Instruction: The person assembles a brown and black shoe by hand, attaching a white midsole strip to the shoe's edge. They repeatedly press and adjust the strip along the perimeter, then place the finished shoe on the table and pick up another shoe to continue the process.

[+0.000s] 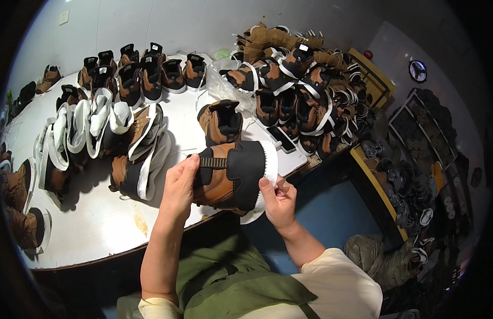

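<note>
You're clamping the shoe upper [241, 173] with left fingers [193, 162], its white edging [272, 157] with right fingers [266, 186], risking torn stitching [265, 162] by overpulling.

Looks steeply down from the wearer's head, past green cloth [241, 290] at the waist, onto a white worktop [105, 226]. Faces forward to the pale wall [167, 24], upright, with straight edges bowed toward the dark round rim. Sits near left fingers [193, 161] and right fingers [266, 186], yet takes in the shoe heap [310, 106] at back right.
</note>
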A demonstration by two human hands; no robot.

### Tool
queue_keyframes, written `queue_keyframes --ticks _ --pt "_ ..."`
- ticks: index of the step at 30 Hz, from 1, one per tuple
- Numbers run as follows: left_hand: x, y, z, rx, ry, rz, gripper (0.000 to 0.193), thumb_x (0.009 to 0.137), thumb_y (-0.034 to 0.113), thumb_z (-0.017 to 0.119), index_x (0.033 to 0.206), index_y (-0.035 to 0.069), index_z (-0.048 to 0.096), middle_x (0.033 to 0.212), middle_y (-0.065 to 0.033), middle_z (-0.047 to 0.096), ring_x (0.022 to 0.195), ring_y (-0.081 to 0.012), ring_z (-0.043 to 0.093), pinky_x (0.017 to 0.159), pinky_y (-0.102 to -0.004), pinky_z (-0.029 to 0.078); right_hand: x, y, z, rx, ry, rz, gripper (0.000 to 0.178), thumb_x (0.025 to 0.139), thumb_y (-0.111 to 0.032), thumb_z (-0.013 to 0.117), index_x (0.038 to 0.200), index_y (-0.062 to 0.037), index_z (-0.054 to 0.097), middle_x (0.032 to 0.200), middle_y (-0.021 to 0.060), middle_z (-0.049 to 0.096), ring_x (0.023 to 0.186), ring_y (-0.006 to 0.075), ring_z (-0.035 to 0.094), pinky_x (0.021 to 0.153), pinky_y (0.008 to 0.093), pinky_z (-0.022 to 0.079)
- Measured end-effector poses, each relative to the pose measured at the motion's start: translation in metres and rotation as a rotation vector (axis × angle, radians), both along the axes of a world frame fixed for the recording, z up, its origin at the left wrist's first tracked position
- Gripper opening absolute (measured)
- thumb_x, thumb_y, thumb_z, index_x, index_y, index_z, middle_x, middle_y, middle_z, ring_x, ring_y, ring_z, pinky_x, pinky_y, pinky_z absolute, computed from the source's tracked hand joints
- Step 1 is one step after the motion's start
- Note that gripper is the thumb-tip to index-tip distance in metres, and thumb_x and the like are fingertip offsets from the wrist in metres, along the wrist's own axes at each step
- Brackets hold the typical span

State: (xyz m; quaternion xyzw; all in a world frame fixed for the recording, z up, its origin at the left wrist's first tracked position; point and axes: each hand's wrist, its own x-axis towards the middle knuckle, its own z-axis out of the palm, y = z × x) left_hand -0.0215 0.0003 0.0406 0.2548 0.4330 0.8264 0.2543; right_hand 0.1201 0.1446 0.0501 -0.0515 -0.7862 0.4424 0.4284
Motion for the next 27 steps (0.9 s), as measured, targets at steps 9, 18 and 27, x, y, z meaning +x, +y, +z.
queue_keyframes --ticks 9,18,27 --pt "-0.004 0.001 -0.007 -0.042 0.017 0.011 0.037 0.098 0.032 0.046 0.084 0.002 0.061 0.072 0.0022 0.056 0.062 -0.0027 0.047 0.056 -0.0182 0.039 -0.004 0.004 -0.009 -0.015 0.067 -0.018 0.03 0.095 -0.016 0.056 0.07 -0.0006 0.049 0.057 -0.0017 0.039 0.055 0.0063 0.034 0.05 0.0239 0.031" --pt "0.001 0.006 -0.008 0.005 0.003 0.043 0.036 0.099 0.029 0.045 0.08 0.002 0.06 0.072 0.002 0.055 0.063 -0.0039 0.045 0.057 -0.0196 0.038 0.003 0.01 -0.01 -0.104 0.026 0.042 0.023 0.09 -0.014 0.063 0.074 -0.0004 0.056 0.061 -0.0033 0.046 0.058 0.0045 0.038 0.052 0.0224 0.033" --pt "0.008 -0.003 -0.018 -0.236 0.377 0.423 0.022 0.094 0.016 0.053 0.09 -0.004 0.061 0.072 -0.0046 0.057 0.071 -0.011 0.052 0.069 -0.0251 0.043 0.008 -0.01 -0.007 0.202 0.124 0.102 0.015 0.086 -0.011 0.067 0.083 0.0028 0.061 0.078 0.0095 0.06 0.063 0.0177 0.052 0.057 0.0279 0.043"
